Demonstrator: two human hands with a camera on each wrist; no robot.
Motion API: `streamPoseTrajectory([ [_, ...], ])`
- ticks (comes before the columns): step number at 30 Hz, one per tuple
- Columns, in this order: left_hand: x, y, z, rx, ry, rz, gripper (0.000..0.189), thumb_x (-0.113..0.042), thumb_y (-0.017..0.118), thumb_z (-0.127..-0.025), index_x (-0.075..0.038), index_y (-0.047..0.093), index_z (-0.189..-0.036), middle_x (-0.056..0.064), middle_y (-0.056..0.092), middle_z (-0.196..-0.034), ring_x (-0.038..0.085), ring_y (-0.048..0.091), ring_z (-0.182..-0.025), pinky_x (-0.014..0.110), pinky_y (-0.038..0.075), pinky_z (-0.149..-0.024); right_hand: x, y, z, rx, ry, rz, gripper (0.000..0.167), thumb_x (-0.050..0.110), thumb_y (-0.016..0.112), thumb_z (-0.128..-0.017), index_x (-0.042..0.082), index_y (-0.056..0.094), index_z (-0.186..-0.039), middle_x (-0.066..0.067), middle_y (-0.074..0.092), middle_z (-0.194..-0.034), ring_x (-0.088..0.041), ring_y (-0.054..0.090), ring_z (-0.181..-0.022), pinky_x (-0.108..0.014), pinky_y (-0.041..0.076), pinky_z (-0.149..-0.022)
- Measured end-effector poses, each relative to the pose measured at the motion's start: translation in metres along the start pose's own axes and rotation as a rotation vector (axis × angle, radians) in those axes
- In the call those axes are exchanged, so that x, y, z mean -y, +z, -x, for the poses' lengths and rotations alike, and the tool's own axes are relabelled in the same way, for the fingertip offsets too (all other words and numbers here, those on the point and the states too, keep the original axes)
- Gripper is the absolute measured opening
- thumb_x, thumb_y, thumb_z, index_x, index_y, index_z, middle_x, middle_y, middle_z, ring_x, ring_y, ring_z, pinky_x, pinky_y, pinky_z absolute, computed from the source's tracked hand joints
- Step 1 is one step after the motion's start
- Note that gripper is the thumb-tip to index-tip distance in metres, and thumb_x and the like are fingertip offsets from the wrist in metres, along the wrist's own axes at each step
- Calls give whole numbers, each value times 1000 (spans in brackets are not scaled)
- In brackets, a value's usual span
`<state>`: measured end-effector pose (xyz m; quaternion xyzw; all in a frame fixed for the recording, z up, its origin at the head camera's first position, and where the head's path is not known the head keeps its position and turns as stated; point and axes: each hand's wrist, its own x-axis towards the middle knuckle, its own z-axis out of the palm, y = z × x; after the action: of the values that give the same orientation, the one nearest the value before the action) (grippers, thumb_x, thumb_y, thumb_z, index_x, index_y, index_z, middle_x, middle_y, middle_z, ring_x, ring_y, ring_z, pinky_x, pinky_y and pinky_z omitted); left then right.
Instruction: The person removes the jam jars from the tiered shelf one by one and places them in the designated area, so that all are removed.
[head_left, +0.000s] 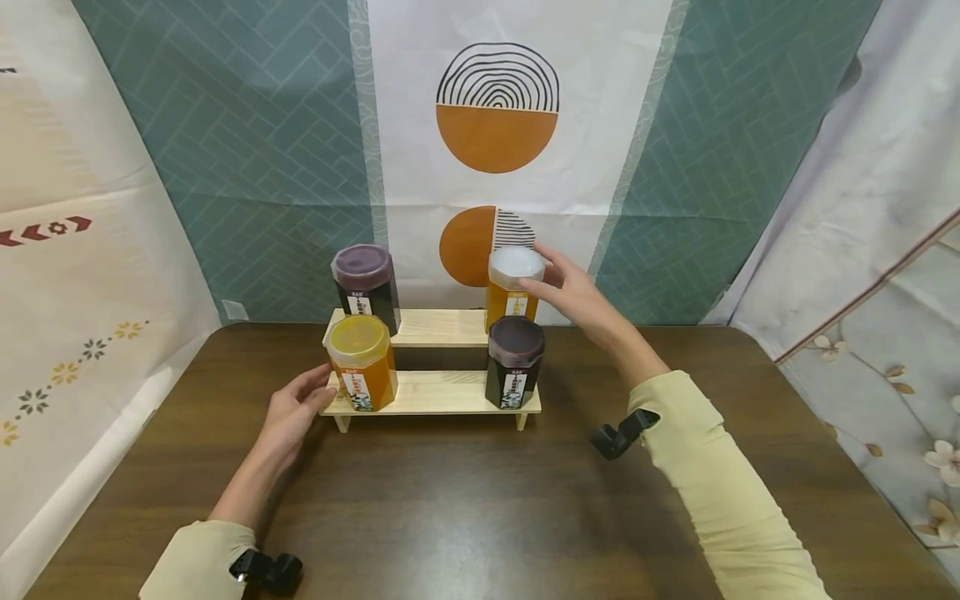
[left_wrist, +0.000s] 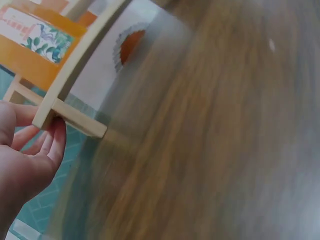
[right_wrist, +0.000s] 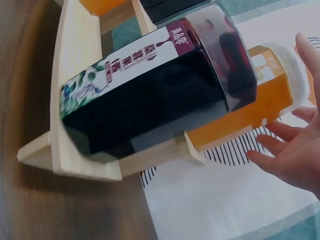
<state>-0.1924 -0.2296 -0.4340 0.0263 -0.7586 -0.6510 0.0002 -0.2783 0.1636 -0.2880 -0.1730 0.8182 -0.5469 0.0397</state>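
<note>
A two-tier wooden shelf (head_left: 438,392) stands on the table and bears several lidded jars. My left hand (head_left: 288,417) grips the left end of its lower board, fingers curled under the edge in the left wrist view. My right hand (head_left: 573,292) is at the white-lidded orange jar (head_left: 501,304) on the upper right, fingers spread around the lid; in the right wrist view a gap shows beside some fingers. Below it stands a dark jar (head_left: 513,367) with a purple lid. A yellow-lidded orange jar (head_left: 363,367) sits lower left, another dark jar (head_left: 366,279) upper left.
The brown wooden table (head_left: 450,500) runs out in front of the shelf. A patterned cloth (head_left: 285,150) hangs close behind it, with more cloth hanging at the left (head_left: 82,292) and right (head_left: 885,350).
</note>
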Motion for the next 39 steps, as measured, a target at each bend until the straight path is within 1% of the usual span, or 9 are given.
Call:
streamPoseTrajectory([
  [2, 2, 2, 1, -15, -5, 54, 56, -12, 54, -100, 8, 30, -147, 25, 36, -143, 2, 49, -108, 10, 40, -88, 0, 3, -5, -1, -2, -21, 75, 25, 64, -92, 10, 23, -154, -20, 44, -140, -29, 42, -128, -47, 34, -105],
  [4, 3, 4, 1, -22, -1, 86, 54, -10, 54, -100, 10, 31, -145, 26, 36, -142, -2, 49, -104, 10, 40, -89, -1, 5, -9, -2, -10, -53, 74, 19, 64, -92, 9, 25, -153, -20, 44, -138, -31, 44, -124, -46, 36, -102],
  [8, 4, 5, 2, -28, 10, 99, 52, -9, 54, -99, 12, 35, -143, 28, 37, -140, -1, 50, -103, 11, 41, -88, -1, 9, -14, -23, -29, -92, 74, 12, 69, -87, 7, 30, -150, -19, 44, -135, -31, 46, -118, -42, 40, -96],
  [12, 2, 4, 3, -32, 12, 112, 53, -10, 56, -99, 12, 36, -142, 25, 40, -138, -1, 51, -104, 11, 41, -89, 0, 11, -16, -59, -37, -91, 75, 10, 74, -82, 6, 36, -147, -18, 47, -132, -30, 48, -115, -39, 40, -93],
  [15, 2, 3, 4, -41, 25, 143, 53, -10, 58, -98, 12, 37, -142, 12, 52, -127, -2, 53, -103, 12, 42, -89, 1, 10, -18, -75, -34, -84, 75, 10, 76, -81, 4, 38, -145, -19, 47, -131, -30, 48, -115, -39, 40, -94],
  [19, 3, 2, 4, -36, 46, 178, 54, -10, 60, -97, 13, 38, -141, -6, 58, -112, -1, 55, -102, 14, 44, -87, 2, 8, -18, -83, -22, -67, 73, 12, 77, -81, 3, 41, -143, -18, 50, -129, -28, 49, -114, -39, 41, -94],
  [23, 4, 4, 3, -21, 48, 216, 55, -8, 60, -96, 16, 36, -140, -10, 59, -107, 0, 56, -100, 15, 46, -85, -1, 4, -18, -90, -19, -65, 69, 14, 77, -81, 2, 45, -141, -17, 53, -126, -27, 50, -111, -38, 42, -94],
  [29, 8, 4, 0, -19, 10, 290, 59, -7, 62, -95, 16, 33, -141, -14, 62, -104, 1, 56, -100, 16, 46, -84, -9, 0, -18, -110, -11, -82, 69, 14, 77, -82, 4, 44, -142, -17, 52, -128, -27, 49, -113, -38, 41, -94],
  [39, 9, -3, 1, -16, -69, 342, 62, -8, 64, -94, 13, 31, -143, -15, 61, -105, 0, 54, -103, 14, 45, -86, -18, -20, -13, -155, 20, -108, 71, 14, 78, -81, 6, 44, -142, -15, 50, -130, -27, 49, -114, -41, 40, -96],
])
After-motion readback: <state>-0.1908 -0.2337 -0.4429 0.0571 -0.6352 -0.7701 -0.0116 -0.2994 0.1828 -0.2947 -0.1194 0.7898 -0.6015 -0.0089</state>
